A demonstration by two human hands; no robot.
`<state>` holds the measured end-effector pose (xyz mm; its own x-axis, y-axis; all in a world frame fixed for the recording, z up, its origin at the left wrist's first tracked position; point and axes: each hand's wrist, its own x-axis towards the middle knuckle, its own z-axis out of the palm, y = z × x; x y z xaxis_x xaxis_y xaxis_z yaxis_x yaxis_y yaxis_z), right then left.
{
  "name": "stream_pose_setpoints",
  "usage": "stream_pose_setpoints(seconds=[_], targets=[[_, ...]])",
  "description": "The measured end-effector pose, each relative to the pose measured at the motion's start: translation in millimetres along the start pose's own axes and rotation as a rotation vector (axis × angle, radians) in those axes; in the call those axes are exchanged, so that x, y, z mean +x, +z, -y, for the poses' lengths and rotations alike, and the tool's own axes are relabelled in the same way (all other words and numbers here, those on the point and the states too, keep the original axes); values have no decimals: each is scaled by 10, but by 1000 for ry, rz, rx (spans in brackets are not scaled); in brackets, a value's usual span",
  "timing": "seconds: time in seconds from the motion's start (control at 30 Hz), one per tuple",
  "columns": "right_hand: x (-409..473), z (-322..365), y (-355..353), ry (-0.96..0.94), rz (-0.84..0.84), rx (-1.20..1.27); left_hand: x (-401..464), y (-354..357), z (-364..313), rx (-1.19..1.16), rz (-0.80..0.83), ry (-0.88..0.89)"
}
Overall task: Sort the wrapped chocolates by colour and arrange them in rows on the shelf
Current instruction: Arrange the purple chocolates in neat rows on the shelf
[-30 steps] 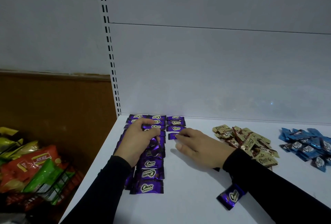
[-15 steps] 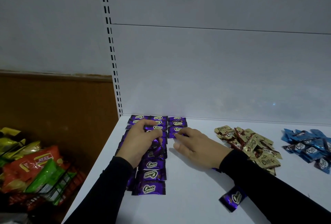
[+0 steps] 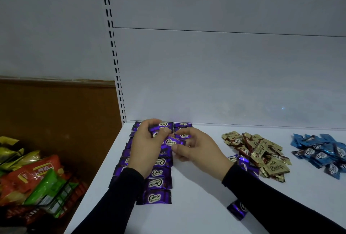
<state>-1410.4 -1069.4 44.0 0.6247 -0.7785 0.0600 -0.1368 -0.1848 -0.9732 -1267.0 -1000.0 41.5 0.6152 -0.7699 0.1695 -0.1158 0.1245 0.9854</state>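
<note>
- White shelf (image 3: 196, 205) with a pale back panel (image 3: 224, 74) fills most of the view; a slotted metal post (image 3: 114, 56) stands at its left edge.
- Purple chocolates (image 3: 158, 184) lie in neat rows at the back left part of the shelf, labels up.
- Left hand (image 3: 148, 145) is above these rows, fingers curled round a few purple wrappers.
- Right hand (image 3: 194, 148) is just beside it, and pinches one purple chocolate (image 3: 171, 142) between thumb and fingers; the left thumb touches the same piece.
- A gold pile (image 3: 260, 151) lies near the right arm, not sorted.
- A blue pile (image 3: 322, 149) lies further right, apart from the gold one.
- Two loose purple pieces (image 3: 241, 160) touch the gold pile, and another purple piece (image 3: 236, 208) lies under the right sleeve (image 3: 271, 196).
- Snack bags (image 3: 35, 177), red, green and yellow, are in a wire basket at the lower left, beside the shelf.
</note>
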Motion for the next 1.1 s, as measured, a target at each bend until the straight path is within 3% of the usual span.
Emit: stream_pose_setpoints(seconds=[0.2, 0.3, 0.47, 0.7, 0.97, 1.1], targets=[[-10, 96, -216, 10, -111, 28, 46, -54, -4, -151, -88, -78], [44, 17, -401, 3, -180, -243, 101, -58, 10, -190, -24, -196], [42, -66, -458, 41, -88, -575, 106, -68, 34, -133, 77, -245], [79, -115, -387, 15, -32, -686, 80, -94, -11, -201, 121, -176], [64, -36, -381, -162, -63, -877, 106, -125, 9, -217, 93, -187], [42, -120, -363, -314, 34, -950, 117, -121, 20, -222, 87, -188]])
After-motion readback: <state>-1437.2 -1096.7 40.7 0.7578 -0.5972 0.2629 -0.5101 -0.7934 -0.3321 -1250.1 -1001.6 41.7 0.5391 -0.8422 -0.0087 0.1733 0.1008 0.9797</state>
